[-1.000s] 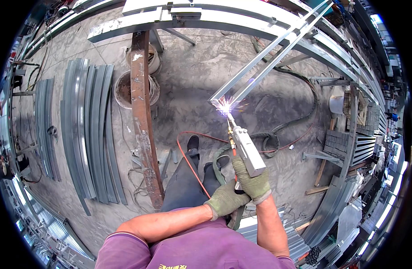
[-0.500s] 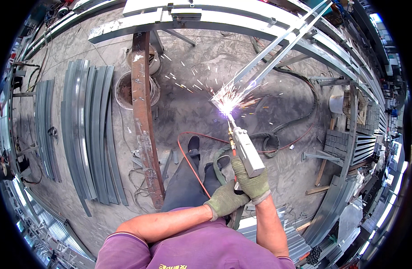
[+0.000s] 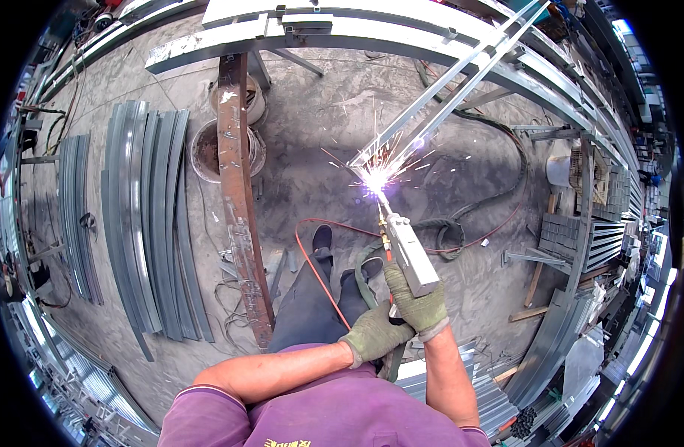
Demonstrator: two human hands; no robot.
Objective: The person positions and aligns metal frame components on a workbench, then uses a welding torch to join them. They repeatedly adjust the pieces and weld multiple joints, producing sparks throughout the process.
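My right hand (image 3: 420,304), in a green knit glove, wraps the grip of a handheld welding gun (image 3: 411,253) with a boxy silver body. My left hand (image 3: 375,333), gloved alike, is closed lower down at the handle's bottom, where the hose leaves; its exact hold is partly hidden. The gun's thin nozzle points away from me. At its tip a bright violet-white glare throws sparks, against the near end of two long square metal tubes (image 3: 454,86) slanting down from the upper right. The glare hides the joint itself.
A rusty brown beam (image 3: 238,201) runs lengthwise left of my legs, beside buckets (image 3: 206,153). Grey metal channels (image 3: 159,223) lie farther left. A white steel beam (image 3: 387,33) crosses the far side. A red hose (image 3: 320,276) and dark cable (image 3: 498,195) trail over the floor.
The spark spray has shrunk; the long streaks flying to the left are gone and sparks now fan closer round the tip. Both hands and the welding gun have barely moved.
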